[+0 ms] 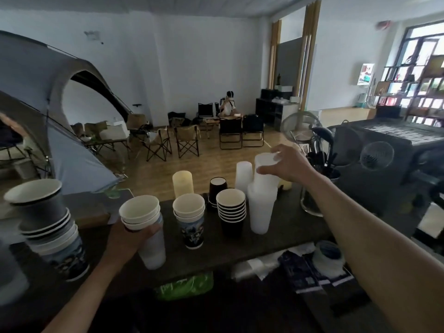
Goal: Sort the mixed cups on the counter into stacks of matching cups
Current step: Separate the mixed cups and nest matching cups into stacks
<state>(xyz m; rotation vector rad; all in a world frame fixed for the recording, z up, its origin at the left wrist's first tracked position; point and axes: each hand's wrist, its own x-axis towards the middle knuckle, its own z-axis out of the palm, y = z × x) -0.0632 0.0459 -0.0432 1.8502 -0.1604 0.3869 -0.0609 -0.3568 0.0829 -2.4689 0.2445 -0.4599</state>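
My right hand [286, 165] grips a frosted plastic cup [265, 169] from above, its base seated in the top of a stack of frosted cups [260, 212] on the dark counter [288, 233]. My left hand [134, 236] holds a mixed stack [146, 227], paper cups on top of frosted plastic ones. A stack of printed blue paper cups [189, 222] and a stack of black ribbed cups [231, 212] stand in the middle. A tall mixed stack [52, 224] leans at the left.
Behind stand a cream cup [183, 183], an upside-down dark cup [218, 188] and another frosted cup [243, 174]. A utensil holder [317, 186] and a coffee machine [394, 150] are at the right. Bags and wrappers [300, 267] lie on the lower shelf.
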